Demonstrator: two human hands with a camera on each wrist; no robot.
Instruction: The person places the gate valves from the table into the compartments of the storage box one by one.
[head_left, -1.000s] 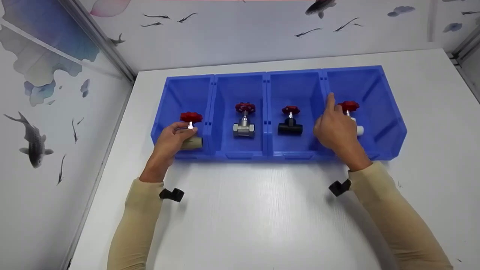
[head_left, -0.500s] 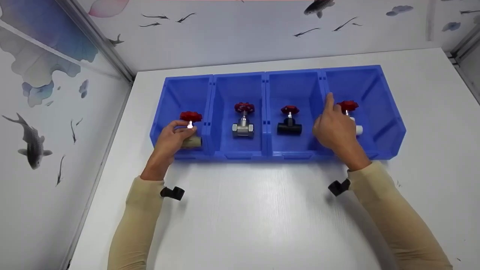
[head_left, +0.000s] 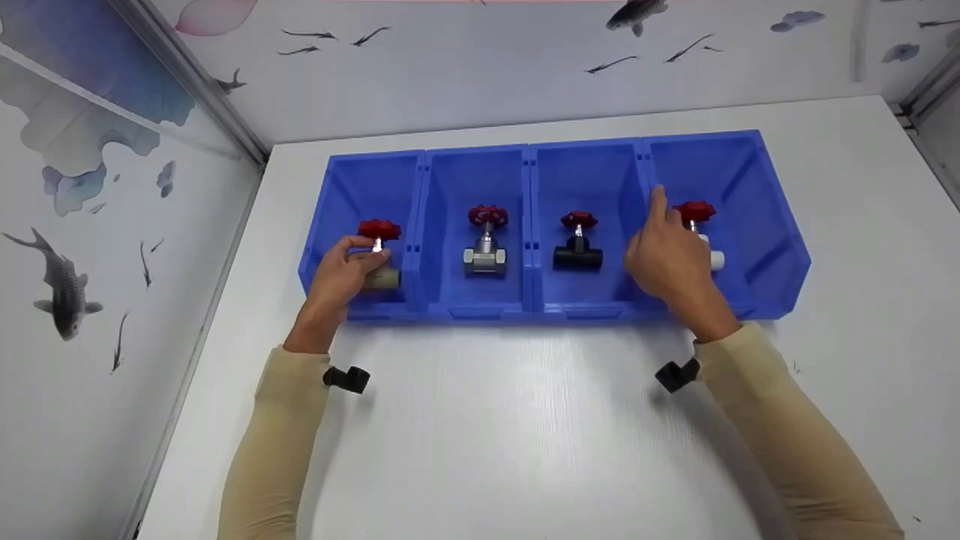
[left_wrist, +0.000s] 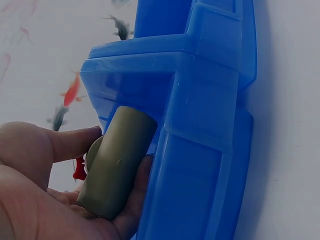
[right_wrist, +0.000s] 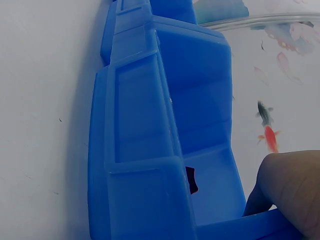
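My left hand (head_left: 339, 271) grips an olive-tan pipe valve (head_left: 385, 279) with a red handwheel (head_left: 379, 229), at the leftmost blue bin (head_left: 373, 176). In the left wrist view, thumb and fingers lie on either side of the valve's tubular body (left_wrist: 119, 162), near the bin's front wall. My right hand (head_left: 667, 259) straddles the wall between the third bin and the rightmost bin (head_left: 720, 169), index finger stretched along its rim. The right wrist view shows this hand (right_wrist: 295, 187) over the blue wall, most fingers hidden. A white valve (head_left: 717, 260) with a red handwheel is partly behind it.
A metal valve (head_left: 485, 259) stands in the second bin (head_left: 476, 176); a black valve (head_left: 578, 257) stands in the third bin (head_left: 585, 172). The bins adjoin in a row on a white table (head_left: 510, 420). Fish-patterned walls (head_left: 480, 75) rise behind and at the left.
My left hand and the tan valve have shifted slightly up and away from the front edge. The right hand stays at the divider.
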